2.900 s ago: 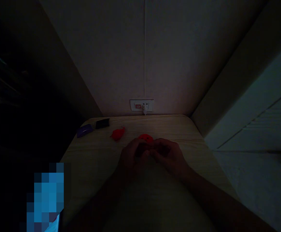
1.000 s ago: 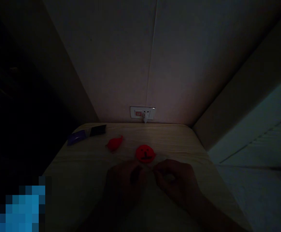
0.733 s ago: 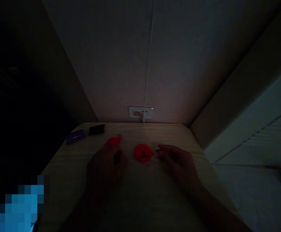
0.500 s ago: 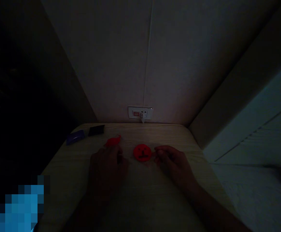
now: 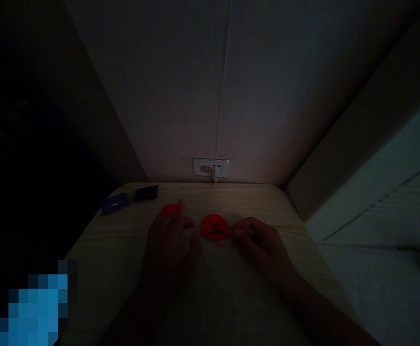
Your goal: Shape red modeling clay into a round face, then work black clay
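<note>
A flat red disc with a dark face pattern lies on the wooden tabletop; its material is hard to tell in the dim light. Just right of it, my right hand has thumb and forefinger pinched together at the disc's edge, and whatever sits between them is too dark to name. To the disc's left hovers or rests my left hand, its thumb spread away from the fingers, holding nothing. Behind those fingers lies a crumpled red packet-like piece, partly covered by the hand.
At the back left of the tabletop are a purple packet and a black packet. A wall socket with a plug in it is set just above the back edge. Walls rise behind and to the right.
My left hand has moved right, closer to the disc, and its thumb and fingers have spread. My right hand stays pinched at the disc's right edge.
</note>
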Available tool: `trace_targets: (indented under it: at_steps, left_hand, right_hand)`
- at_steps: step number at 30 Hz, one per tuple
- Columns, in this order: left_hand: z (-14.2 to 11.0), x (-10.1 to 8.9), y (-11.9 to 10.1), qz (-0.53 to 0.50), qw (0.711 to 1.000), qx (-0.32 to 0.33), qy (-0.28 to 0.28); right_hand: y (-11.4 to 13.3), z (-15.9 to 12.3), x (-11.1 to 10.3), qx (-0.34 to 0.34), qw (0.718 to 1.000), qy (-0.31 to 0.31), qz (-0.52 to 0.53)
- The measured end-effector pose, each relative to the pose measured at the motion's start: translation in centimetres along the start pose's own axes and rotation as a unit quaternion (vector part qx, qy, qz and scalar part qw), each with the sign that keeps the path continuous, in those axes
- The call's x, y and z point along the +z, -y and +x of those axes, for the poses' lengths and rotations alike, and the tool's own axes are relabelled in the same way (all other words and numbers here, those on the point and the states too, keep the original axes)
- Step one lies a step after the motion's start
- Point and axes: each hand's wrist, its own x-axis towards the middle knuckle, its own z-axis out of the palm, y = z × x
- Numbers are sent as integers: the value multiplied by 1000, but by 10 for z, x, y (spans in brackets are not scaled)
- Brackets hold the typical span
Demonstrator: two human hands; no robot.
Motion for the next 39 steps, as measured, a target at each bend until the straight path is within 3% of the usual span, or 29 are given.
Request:
trace_targets:
  at_steps: [2,6,9,19,29,39]
  left_hand:
    - [-3,0,-8,-68,998,19,2]
    - [-12,1,-18,-148,983,29,107]
    - [-17,2,-19,-163,975,48,141]
    - [-19,2,-20,-126,979,151,59]
    - [-15,8,-14,-97,988,97,72]
    - [-13,9,-10,-114,988,64,87]
  right_hand:
    - [2,-3,2,19,999,22,24]
    - [7,-10,6,68,984,106,128]
    - [7,-13,6,85,970,134,183]
    - [5,-12,7,121,967,121,187]
    - [11,-10,3,48,985,137,90]
    - [9,-11,2,30,990,132,48]
